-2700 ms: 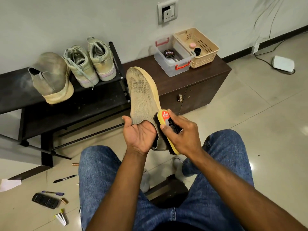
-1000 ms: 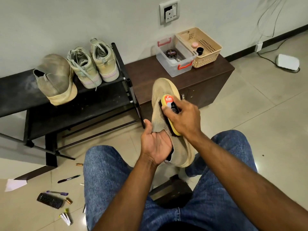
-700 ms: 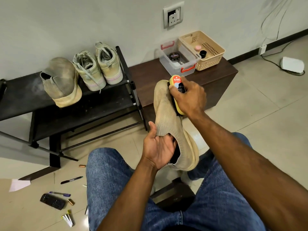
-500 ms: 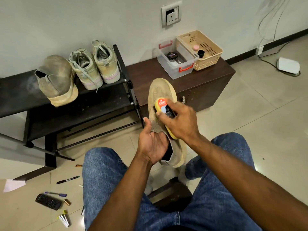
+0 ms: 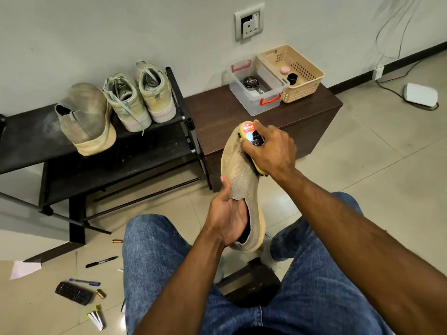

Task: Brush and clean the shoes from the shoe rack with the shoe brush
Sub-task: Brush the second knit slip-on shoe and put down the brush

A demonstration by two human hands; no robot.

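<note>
- Gripping with both hands: your left hand (image 5: 229,220) is holding the tan knit shoe (image 5: 238,175) at its opening, thumb curled over the collar and fingers tucked inside, while your right hand (image 5: 271,151) is wrapping thumb and fingers round the yellow shoe brush (image 5: 250,136).
- You are holding that shoe in the air above your knees, toe pointing away from you toward the dark wooden worktop (image 5: 242,117), and the brush is lying against the upper near the toe.
- Judging by this, you are brushing the first shoe; its partner (image 5: 85,117) and the pair of laced sneakers (image 5: 139,95) are sitting on the shoe rack (image 5: 157,146), looking dusty and not yet done.
- Next, you are likely needing strokes along the knit, turning the shoe with the left grip to reach its sides and sole edge.
- A clear box (image 5: 256,90) with a polish tin (image 5: 251,82) and a beige basket (image 5: 294,73) are sitting on the worktop, well apart from your hands.
- Pens, a remote (image 5: 73,293) and small bits are lying on the floor by your left knee; nothing is blocking the brush.
</note>
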